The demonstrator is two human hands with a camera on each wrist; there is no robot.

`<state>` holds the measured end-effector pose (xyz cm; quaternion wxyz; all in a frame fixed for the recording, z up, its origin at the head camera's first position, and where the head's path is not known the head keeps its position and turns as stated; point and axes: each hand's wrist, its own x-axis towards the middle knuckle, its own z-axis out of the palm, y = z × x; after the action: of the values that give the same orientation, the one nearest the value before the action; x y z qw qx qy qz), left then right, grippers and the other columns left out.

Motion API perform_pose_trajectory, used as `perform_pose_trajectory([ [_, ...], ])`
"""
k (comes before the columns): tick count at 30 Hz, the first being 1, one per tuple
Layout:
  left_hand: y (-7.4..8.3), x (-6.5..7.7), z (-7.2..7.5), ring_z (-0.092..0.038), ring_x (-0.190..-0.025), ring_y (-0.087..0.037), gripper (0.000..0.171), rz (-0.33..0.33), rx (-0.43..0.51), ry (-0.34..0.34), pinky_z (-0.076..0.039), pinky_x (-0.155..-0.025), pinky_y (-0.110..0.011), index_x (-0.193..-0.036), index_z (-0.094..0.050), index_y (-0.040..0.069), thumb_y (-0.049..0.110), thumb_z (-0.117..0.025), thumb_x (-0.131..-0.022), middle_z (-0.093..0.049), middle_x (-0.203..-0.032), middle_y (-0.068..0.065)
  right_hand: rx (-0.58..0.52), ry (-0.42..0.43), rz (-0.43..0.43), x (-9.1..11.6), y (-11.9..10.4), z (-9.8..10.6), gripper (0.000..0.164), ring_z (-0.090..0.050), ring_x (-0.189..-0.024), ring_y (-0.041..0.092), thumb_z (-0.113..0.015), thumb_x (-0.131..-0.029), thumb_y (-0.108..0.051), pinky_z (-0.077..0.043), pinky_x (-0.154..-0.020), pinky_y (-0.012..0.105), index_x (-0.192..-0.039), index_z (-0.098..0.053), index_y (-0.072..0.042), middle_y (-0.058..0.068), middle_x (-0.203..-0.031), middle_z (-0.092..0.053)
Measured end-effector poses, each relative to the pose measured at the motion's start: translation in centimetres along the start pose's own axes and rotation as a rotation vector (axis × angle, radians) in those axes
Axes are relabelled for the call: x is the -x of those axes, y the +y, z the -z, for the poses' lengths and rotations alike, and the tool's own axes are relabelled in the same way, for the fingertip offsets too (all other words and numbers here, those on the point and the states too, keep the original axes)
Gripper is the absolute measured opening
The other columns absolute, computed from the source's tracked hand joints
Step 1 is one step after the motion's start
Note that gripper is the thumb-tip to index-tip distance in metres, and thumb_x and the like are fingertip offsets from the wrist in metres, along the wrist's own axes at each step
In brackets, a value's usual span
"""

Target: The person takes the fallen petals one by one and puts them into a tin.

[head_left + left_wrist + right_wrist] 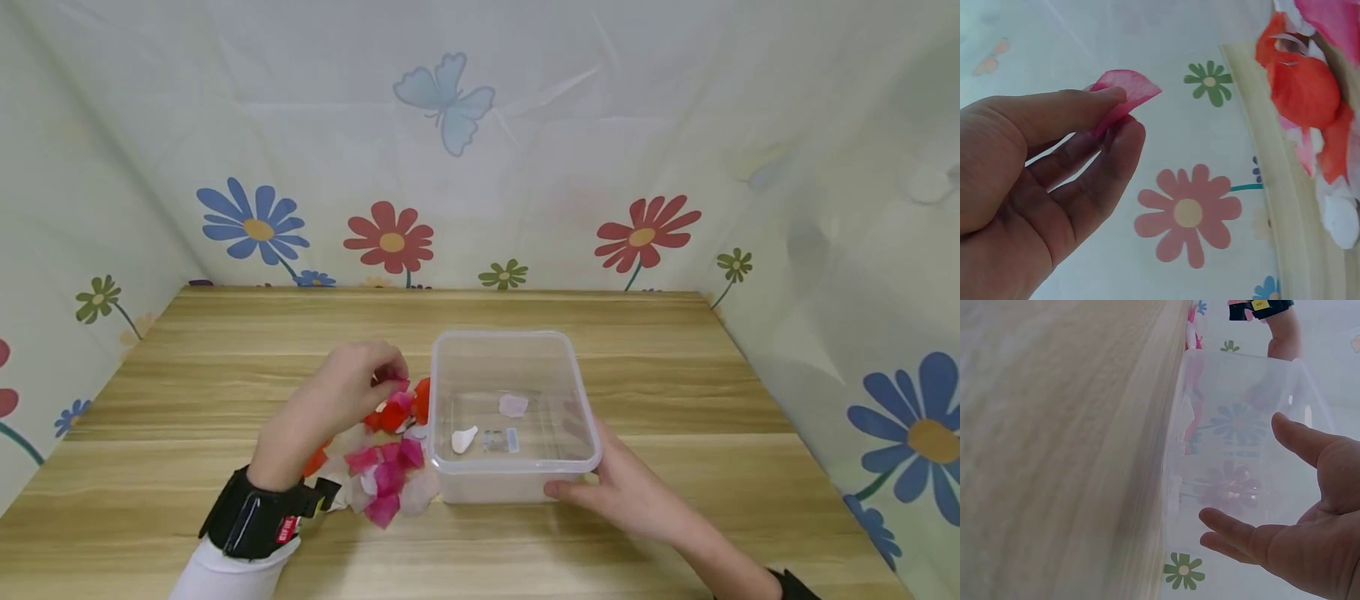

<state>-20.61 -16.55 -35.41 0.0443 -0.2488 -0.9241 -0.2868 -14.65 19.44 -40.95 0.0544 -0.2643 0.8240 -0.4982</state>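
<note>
Between thumb and fingertips, my left hand (337, 392) pinches a pink petal (1135, 87), held above a loose pile of petals (388, 477) in red, magenta and white. That pile lies on the table against the left side of a clear plastic box (491, 487) with no lid on it. Inside the box are a white petal (463, 439) and a pale pink petal (513, 406). My right hand (618, 487) is at the box's front right corner, its thumb along the front wall. In the right wrist view its fingers are spread and fairly straight beside the box.
The wood-grain table (637, 367) meets a flower-printed cloth (525, 192) behind it and on both sides. A small printed patch (500, 440) shows through the box floor. A black wrist strap (258, 512) sits on the left forearm.
</note>
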Motion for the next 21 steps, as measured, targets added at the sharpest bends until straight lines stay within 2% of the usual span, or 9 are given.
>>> perform_pose_trajectory([
  [5, 1.5, 0.1, 0.3, -0.064, -0.079, -0.017, 0.016, -0.037, 0.013, 0.14, -0.06, -0.073, -0.032, -0.095, -0.073, 0.009, 0.0, -0.082, -0.085, -0.068, -0.088, -0.001, 0.009, 0.009, -0.004, 0.1, 0.0, 0.0, 0.106, -0.053, -0.128, 0.04, -0.087, -0.083, -0.017, -0.041, -0.103, 0.063, -0.163, -0.019, -0.011, 0.02, -0.147, -0.048],
  [9, 2.8, 0.0, 0.5, -0.067, -0.082, -0.016, 0.018, -0.088, 0.046, 0.221, -0.06, -0.075, -0.033, -0.098, -0.074, 0.009, 0.001, -0.083, -0.085, -0.07, -0.092, -0.001, 0.03, 0.015, -0.005, 0.1, -0.1, 0.0, 0.107, -0.052, -0.129, 0.04, -0.088, -0.082, -0.017, -0.039, -0.104, 0.065, -0.163, -0.018, -0.01, 0.02, -0.148, -0.048],
  [15, 4.4, -0.7, -0.2, -0.069, -0.085, -0.014, 0.019, -0.182, 0.116, 0.26, -0.06, -0.077, -0.03, -0.099, -0.075, 0.007, -0.002, -0.083, -0.084, -0.071, -0.094, -0.001, 0.063, 0.026, -0.004, 0.1, -0.2, 0.0, 0.108, -0.049, -0.132, 0.039, -0.088, -0.083, -0.02, -0.037, -0.106, 0.065, -0.163, -0.017, -0.009, 0.018, -0.151, -0.046],
  [21, 4.9, -1.3, -1.3, -0.068, -0.085, -0.012, 0.02, -0.274, 0.148, 0.261, -0.059, -0.077, -0.025, -0.097, -0.073, 0.006, -0.004, -0.083, -0.083, -0.07, -0.094, -0.001, 0.056, 0.03, -0.004, 0.1, -0.3, -0.2, 0.109, -0.049, -0.132, 0.042, -0.088, -0.082, -0.017, -0.036, -0.106, 0.067, -0.164, -0.015, -0.009, 0.022, -0.151, -0.043],
])
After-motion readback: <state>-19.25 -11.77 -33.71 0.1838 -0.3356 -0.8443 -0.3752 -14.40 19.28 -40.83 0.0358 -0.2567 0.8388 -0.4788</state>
